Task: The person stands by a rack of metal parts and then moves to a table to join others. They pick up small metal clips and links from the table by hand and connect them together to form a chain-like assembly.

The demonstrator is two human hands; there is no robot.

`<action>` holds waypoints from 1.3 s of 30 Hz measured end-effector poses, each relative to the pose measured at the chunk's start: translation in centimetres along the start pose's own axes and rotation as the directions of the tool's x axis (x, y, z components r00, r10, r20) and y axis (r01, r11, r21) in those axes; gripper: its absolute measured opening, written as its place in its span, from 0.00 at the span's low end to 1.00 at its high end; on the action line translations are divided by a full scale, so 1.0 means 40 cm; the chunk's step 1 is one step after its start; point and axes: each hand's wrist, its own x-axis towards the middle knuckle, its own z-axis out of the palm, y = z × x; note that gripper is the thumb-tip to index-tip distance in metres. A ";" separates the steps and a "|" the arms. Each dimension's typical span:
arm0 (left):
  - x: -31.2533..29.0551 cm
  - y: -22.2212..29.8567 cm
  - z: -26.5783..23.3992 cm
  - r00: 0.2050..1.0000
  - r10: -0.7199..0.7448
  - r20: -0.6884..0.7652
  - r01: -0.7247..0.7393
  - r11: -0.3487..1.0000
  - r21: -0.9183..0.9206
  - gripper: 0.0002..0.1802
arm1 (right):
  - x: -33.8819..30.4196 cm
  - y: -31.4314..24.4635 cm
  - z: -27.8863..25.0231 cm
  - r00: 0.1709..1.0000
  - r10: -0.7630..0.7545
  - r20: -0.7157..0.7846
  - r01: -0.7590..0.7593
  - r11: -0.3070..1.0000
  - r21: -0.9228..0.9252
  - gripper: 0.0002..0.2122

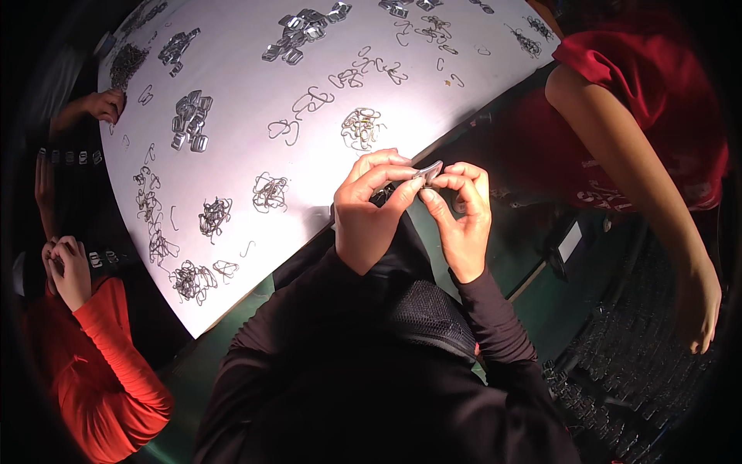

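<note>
A small silver metal buckle [429, 169] is held up between my two hands, past the near edge of the table. My left hand [369, 207] pinches its left side between thumb and fingers. On the other side, the thumb and fingertips of my right hand [465, 216] close on it. The fingers partly cover the buckle, so I cannot make out its full shape. Just beyond my left hand, on the white tabletop, lies a pile of thin bent wire pieces [361, 128].
Piles of silver buckles [191, 121] and wire pieces [269, 192] dot the white table [232, 147]. A person in an orange-red sleeve [116, 363] works at the left. To the right, a person in a dark red shirt [641, 85] has an arm hanging down. Dark metal pieces [634, 379] fill the lower right.
</note>
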 end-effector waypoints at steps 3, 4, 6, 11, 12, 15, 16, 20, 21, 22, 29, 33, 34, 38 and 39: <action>-0.007 -0.010 -0.023 0.996 0.087 -0.024 -0.082 0.985 0.155 0.06 | 0.070 0.036 0.000 0.991 0.133 -0.020 -0.123 0.956 0.265 0.07; -0.014 -0.016 -0.029 0.997 0.060 -0.045 -0.052 0.987 0.155 0.05 | 0.117 0.026 0.009 0.991 0.124 0.041 -0.129 0.971 0.200 0.05; -0.028 -0.028 -0.041 0.998 0.059 -0.030 -0.054 0.987 0.151 0.06 | 0.229 0.040 0.069 0.978 -0.043 0.203 0.035 0.999 0.041 0.05; -0.057 -0.069 -0.068 0.984 0.175 0.016 -0.175 0.971 0.164 0.08 | 0.424 0.075 0.306 0.876 0.049 0.480 0.146 0.922 -0.359 0.06; -0.058 -0.067 -0.072 0.982 0.187 0.015 -0.186 0.965 0.184 0.09 | 0.442 0.076 0.343 0.874 0.078 0.479 0.168 0.877 -0.450 0.06; -0.066 -0.054 -0.075 0.988 0.152 0.010 -0.151 0.972 0.180 0.09 | 0.467 0.091 0.424 0.883 0.138 0.449 0.216 0.730 -0.649 0.07; -0.063 -0.050 -0.077 0.985 0.174 0.012 -0.173 0.966 0.191 0.09 | 0.471 0.101 0.434 0.889 0.153 0.432 0.224 0.676 -0.702 0.07; -0.066 -0.031 -0.096 0.996 0.092 0.000 -0.091 0.983 0.160 0.08 | 0.454 0.060 0.360 0.837 0.131 0.531 0.116 0.906 -0.407 0.08; -0.064 -0.021 -0.096 0.999 0.051 0.005 -0.052 0.991 0.124 0.08 | 0.442 0.052 0.310 0.799 0.160 0.580 -0.065 0.981 -0.182 0.06; -0.066 -0.018 -0.095 1.000 0.005 0.016 -0.006 0.996 0.087 0.08 | 0.420 0.040 0.257 0.757 0.177 0.629 -0.262 0.964 0.044 0.05; -0.073 -0.001 -0.086 0.997 -0.079 -0.007 0.078 0.993 -0.086 0.07 | 0.128 -0.092 0.027 0.894 0.216 0.394 -0.392 0.802 0.450 0.04; -0.077 0.016 -0.083 0.989 -0.130 0.066 0.133 0.990 -0.046 0.07 | 0.028 -0.082 0.008 0.922 0.270 0.277 -0.371 0.821 0.434 0.03; -0.075 0.018 -0.080 0.992 -0.112 0.063 0.114 0.993 -0.026 0.07 | 0.020 -0.077 0.011 0.931 0.269 0.247 -0.353 0.836 0.420 0.03; -0.072 0.010 -0.070 0.999 -0.049 0.000 0.049 0.999 0.007 0.07 | 0.000 -0.066 0.034 0.967 0.225 0.121 -0.254 0.901 0.352 0.04; -0.072 0.010 -0.064 0.999 -0.034 -0.028 0.034 0.999 -0.002 0.06 | -0.004 -0.062 0.038 0.976 0.193 0.098 -0.215 0.918 0.332 0.04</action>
